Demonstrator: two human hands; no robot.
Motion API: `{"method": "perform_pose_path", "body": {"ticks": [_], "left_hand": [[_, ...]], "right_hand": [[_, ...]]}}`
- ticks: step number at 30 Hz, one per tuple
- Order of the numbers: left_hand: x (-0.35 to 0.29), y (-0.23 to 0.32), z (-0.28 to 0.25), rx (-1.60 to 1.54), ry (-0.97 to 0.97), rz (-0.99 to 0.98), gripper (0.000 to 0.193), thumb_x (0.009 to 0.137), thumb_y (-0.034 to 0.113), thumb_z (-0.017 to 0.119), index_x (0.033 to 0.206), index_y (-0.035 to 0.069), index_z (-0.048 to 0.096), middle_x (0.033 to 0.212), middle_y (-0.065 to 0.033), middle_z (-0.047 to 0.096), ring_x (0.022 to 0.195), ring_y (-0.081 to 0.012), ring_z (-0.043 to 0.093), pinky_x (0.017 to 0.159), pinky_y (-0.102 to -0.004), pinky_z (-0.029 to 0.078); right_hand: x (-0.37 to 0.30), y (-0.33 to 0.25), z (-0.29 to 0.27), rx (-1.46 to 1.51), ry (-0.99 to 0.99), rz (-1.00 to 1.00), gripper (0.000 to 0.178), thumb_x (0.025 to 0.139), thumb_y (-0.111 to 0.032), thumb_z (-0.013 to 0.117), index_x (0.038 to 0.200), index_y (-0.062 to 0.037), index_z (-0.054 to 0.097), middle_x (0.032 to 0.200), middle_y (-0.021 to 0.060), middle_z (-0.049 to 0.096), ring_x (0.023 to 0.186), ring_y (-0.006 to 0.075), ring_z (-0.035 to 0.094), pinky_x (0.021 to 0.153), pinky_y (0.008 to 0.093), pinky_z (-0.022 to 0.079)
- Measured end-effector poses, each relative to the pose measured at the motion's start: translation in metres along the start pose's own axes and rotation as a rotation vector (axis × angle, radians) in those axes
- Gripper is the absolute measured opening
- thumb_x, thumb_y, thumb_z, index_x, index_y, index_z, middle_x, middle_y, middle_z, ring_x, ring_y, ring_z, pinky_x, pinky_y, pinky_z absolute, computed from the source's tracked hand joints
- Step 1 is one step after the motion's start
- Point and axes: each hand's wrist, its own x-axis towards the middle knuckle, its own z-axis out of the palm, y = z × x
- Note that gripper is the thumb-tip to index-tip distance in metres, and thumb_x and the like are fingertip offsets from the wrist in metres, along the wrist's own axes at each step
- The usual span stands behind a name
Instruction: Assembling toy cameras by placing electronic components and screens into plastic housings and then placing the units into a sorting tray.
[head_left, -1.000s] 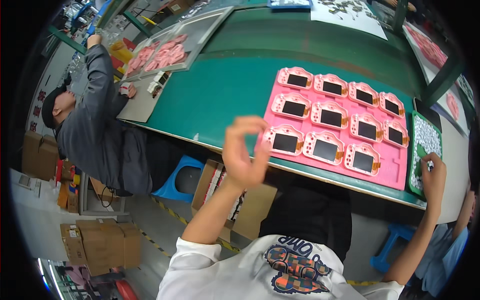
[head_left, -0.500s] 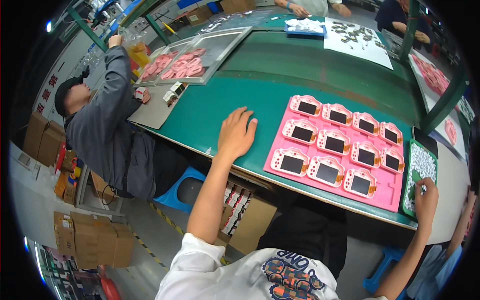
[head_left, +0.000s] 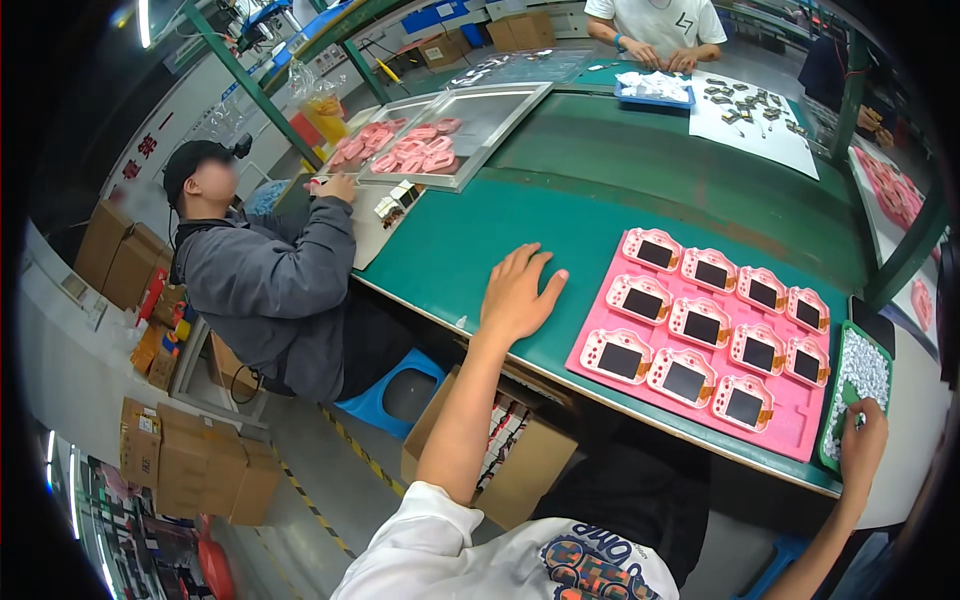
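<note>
My left hand (head_left: 520, 295) lies on the green tabletop (head_left: 440, 265) with its fingers spread, holding nothing. To its right is a pink foam tray (head_left: 790, 437) bearing rows of pink handheld game console shells (head_left: 699, 326), each with a dark screen and an orange ribbon cable. One slot at the tray's near right corner holds no shell. At the far right my right hand (head_left: 864, 445) reaches into a green tray (head_left: 834, 390) of small white parts (head_left: 864, 365). Its fingers are drawn together at the parts; what is between them is too small to make out.
To the left a person in grey (head_left: 270, 290) sits by mesh-bottomed frames of pink shells (head_left: 420, 150). Across the bench another person (head_left: 660, 35) works behind a blue tray (head_left: 655, 98) and a white sheet (head_left: 750, 145). A green post (head_left: 905, 245) rises at right.
My view has shifted, so the bench sits further right and lower. My right hand stays at the green tray, fingers together. The person at left has brought a raised arm down to the bench.
</note>
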Motion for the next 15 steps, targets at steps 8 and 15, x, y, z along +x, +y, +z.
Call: {"method": "perform_pose_path", "body": {"ticks": [8,15], "left_hand": [[0.0009,-0.0019,-0.0026,-0.011,-0.011,-0.023,0.054,0.107,0.045,0.051,0.139,0.004,0.064,0.155,-0.0149,0.054,0.146,-0.0312,0.047,0.121,-0.0426,0.035],[0.0006,-0.0004,-0.0011,-0.005,-0.012,-0.015,0.053,0.107,0.045,0.051,0.139,0.004,0.065,0.154,-0.0148,0.055,0.145,-0.0313,0.048,0.121,-0.0425,0.035]], "right_hand": [[0.0011,-0.008,-0.0015,-0.003,-0.021,0.005,0.005,0.087,0.004,0.064,0.091,0.0008,0.061,0.089,0.0145,0.067,0.081,0.0331,0.063,0.082,0.0413,0.052],[0.0005,-0.0063,-0.0025,0.027,-0.007,0.016,0.006,0.088,0.004,0.064,0.091,0.0007,0.062,0.089,0.0141,0.068,0.081,0.033,0.063,0.082,0.0408,0.052]]}}
